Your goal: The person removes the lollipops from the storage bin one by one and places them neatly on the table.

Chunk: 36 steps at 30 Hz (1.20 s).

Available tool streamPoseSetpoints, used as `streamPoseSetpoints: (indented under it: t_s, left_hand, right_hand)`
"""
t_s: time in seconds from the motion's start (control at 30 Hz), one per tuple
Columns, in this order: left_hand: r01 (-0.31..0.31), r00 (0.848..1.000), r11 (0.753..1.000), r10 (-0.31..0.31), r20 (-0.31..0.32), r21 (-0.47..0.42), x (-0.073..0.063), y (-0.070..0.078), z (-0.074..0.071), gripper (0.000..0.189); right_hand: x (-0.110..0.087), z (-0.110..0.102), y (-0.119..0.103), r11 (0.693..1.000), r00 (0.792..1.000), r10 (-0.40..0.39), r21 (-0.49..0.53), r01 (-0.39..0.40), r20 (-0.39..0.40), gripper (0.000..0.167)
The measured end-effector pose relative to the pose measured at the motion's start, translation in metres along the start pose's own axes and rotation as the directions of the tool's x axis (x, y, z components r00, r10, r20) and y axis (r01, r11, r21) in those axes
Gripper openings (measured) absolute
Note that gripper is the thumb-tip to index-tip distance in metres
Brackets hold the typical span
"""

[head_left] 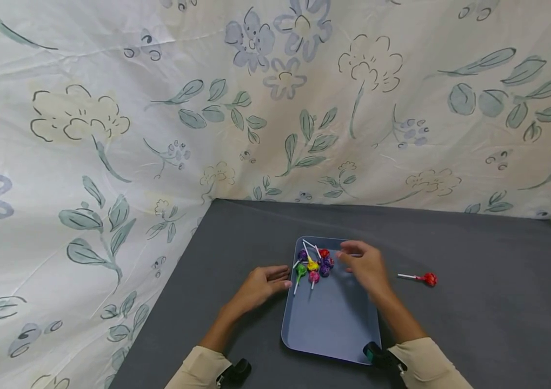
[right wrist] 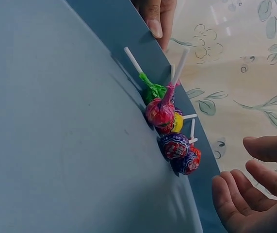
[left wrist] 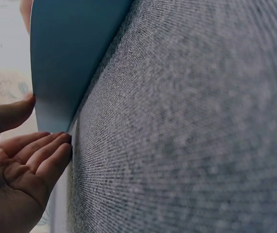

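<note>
A shallow blue-grey tray (head_left: 333,329) holds several wrapped lollipops bunched in its far left part: a green lollipop (head_left: 301,270), a yellow lollipop (head_left: 312,266), a pink lollipop (right wrist: 160,112), a red lollipop (head_left: 324,252) and purple ones such as the purple lollipop (right wrist: 175,145). My left hand (head_left: 261,285) is at the tray's left side, thumb tip at the rim and fingers loosely extended. Over the tray's far right part hovers my right hand (head_left: 365,268), fingers loosely bent with nothing between them, to the right of the bunch.
One more red lollipop (head_left: 430,279) lies on the dark grey table cover (head_left: 494,302), right of the tray, its white stick pointing left. Behind and to the left hangs a floral cloth (head_left: 158,135) along the table's edges.
</note>
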<state>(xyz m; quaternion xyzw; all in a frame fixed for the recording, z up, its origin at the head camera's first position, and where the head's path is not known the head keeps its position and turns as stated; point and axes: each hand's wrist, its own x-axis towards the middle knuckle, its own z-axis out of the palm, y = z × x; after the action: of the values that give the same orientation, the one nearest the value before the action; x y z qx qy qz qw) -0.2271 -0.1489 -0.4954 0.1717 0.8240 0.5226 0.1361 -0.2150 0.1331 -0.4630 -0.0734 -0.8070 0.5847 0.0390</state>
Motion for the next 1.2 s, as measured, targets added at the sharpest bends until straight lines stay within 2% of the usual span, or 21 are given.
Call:
streamPoseSetpoints:
  t_s: [0.6,1.2]
  left_hand:
    - [0.014,1.000,1.000,-0.014,-0.008,-0.002,-0.001,0.003,0.001,0.055]
    - [0.021,1.000,1.000,-0.021,-0.021,-0.001,-0.001,0.002,0.002,0.055]
  right_hand:
    - [0.010,0.010,0.002,0.999,1.000,0.004,-0.032,-0.004,0.009,0.034]
    - [0.018,0.022,0.014,0.996,1.000,-0.002,-0.093,0.005,0.027,0.028]
